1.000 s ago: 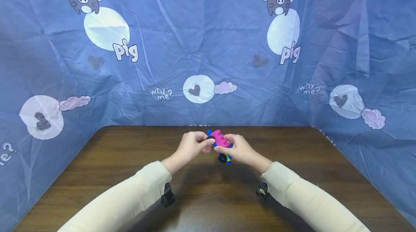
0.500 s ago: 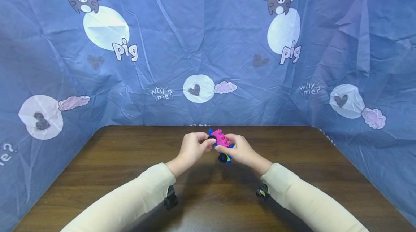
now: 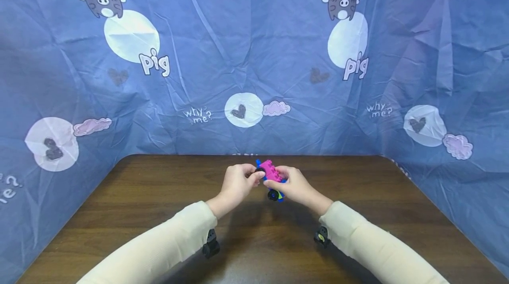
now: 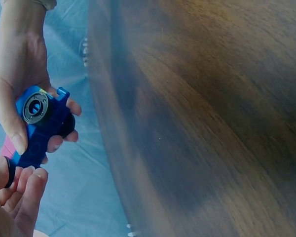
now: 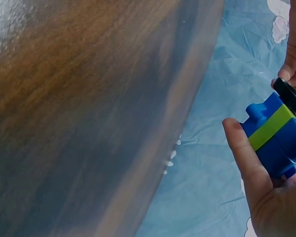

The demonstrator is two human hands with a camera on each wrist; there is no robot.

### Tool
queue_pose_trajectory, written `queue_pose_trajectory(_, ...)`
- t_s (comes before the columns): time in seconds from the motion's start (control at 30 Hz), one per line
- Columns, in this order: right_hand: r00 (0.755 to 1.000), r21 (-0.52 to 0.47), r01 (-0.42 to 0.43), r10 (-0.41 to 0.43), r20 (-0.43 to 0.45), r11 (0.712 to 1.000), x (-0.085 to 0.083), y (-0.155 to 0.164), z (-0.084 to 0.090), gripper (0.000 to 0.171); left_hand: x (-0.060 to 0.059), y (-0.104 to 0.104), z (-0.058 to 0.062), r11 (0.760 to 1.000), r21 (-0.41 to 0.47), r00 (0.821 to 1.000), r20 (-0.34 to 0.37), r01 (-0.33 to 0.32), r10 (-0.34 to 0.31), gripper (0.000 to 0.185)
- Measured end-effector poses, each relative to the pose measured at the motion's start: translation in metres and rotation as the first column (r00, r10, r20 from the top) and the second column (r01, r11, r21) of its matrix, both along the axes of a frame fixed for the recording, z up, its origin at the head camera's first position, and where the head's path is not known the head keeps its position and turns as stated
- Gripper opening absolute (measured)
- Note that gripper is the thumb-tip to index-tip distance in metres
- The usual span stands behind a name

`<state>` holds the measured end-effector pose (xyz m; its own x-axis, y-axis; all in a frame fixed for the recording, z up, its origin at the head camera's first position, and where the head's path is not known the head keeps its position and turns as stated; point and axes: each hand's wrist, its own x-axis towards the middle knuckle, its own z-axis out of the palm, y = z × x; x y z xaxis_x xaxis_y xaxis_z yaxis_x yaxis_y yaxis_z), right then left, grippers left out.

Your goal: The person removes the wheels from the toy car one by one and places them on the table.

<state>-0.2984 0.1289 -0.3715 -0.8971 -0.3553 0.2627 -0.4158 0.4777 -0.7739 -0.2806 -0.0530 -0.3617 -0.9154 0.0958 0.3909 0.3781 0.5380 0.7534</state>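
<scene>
Pink-topped blue toy car (image 3: 272,179), held aloft

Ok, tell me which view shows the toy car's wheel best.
The left wrist view: the toy car turns a wheel face-on there. The head view shows the wheel small, below the right hand. The right wrist view shows only a dark sliver.

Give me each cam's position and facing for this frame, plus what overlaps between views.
Head: worn on the head, faces forward and down at the wooden table and blue cloth; shows both sleeves, left hand and right hand holding the toy car.
Left wrist: looks past the left hand's fingers at the car's blue underside and the right hand.
Right wrist: looks along the right palm at the car.
Shared: all three see the car, table and cloth.
</scene>
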Motion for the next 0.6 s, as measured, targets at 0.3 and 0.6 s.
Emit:
queue_pose_trajectory(0.3, 0.999, 0.032, 0.023, -0.022, -0.049, 0.999, -0.003, 0.002, 0.000, 0.038, -0.003, 0.002, 0.000, 1.000, 0.002, 1.000, 0.005, -0.001, 0.001, 0.025)
queue_pose_trajectory(0.6, 0.999, 0.036, 0.004, -0.006, 0.049, 0.999, -0.007, 0.006, -0.001, 0.044, -0.009, -0.009, -0.002, 0.973, 0.143, 0.977, 0.086, 0.182, -0.196, 0.021)
